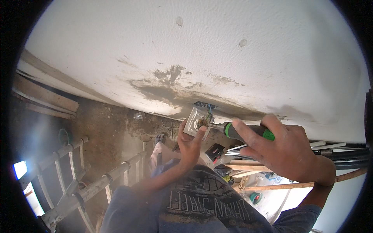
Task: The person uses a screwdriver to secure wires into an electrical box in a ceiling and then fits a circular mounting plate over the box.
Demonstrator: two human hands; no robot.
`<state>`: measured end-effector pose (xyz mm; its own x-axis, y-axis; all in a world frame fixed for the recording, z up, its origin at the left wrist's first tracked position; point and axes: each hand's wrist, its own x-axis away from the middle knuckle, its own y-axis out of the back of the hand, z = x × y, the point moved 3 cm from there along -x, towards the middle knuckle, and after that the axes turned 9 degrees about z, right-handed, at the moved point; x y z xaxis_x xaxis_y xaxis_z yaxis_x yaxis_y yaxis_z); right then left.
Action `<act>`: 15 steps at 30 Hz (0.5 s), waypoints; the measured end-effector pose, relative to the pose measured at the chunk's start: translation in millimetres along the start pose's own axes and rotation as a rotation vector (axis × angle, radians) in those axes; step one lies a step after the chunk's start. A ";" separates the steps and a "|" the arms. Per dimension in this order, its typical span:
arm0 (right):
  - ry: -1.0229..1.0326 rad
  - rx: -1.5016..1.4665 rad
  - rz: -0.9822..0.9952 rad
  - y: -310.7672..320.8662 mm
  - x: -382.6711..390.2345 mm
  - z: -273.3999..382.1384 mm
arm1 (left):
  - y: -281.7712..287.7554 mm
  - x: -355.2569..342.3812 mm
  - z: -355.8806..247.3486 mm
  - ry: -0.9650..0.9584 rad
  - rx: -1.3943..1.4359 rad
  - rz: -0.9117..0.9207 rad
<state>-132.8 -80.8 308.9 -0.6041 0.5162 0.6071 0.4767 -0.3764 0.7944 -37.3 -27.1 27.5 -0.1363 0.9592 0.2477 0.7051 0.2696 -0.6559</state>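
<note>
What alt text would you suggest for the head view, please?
A person's right hand holds a green-and-black screwdriver to a white electrical plate in the left hand; wires run from an opening in the stained white wall. A ladder is at lower left.

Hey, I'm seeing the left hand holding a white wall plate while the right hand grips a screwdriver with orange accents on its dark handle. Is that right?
Not quite: the accents are green, not orange, as the head view shows. The left hand holds a white wall plate while the right hand grips the screwdriver.
</note>
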 end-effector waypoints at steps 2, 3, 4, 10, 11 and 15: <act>0.099 -0.086 -0.285 5.2 -1.7 0.9 | 1.3 -0.2 0.5 -0.013 0.009 0.001; 0.156 -0.054 -0.248 5.0 -4.2 -0.7 | 2.6 -0.5 2.5 -0.027 0.012 -0.001; 0.213 -0.022 -0.210 5.6 -6.6 -5.0 | 3.8 -0.6 3.4 -0.040 0.015 -0.003; 0.141 0.013 -0.023 -0.9 -1.8 -0.7 | 1.9 -1.4 -1.9 0.018 -0.004 0.002; 0.146 0.015 -0.024 0.5 -2.7 0.8 | 3.2 -1.4 -1.0 0.007 -0.014 -0.005; 0.202 0.123 -0.180 8.5 -2.4 4.1 | 7.4 -2.6 3.9 -0.008 -0.038 -0.015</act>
<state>-124.7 -82.2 314.1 -0.7945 0.3984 0.4583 0.4171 -0.1904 0.8887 -34.5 -27.3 19.2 -0.1520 0.9558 0.2517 0.7288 0.2804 -0.6246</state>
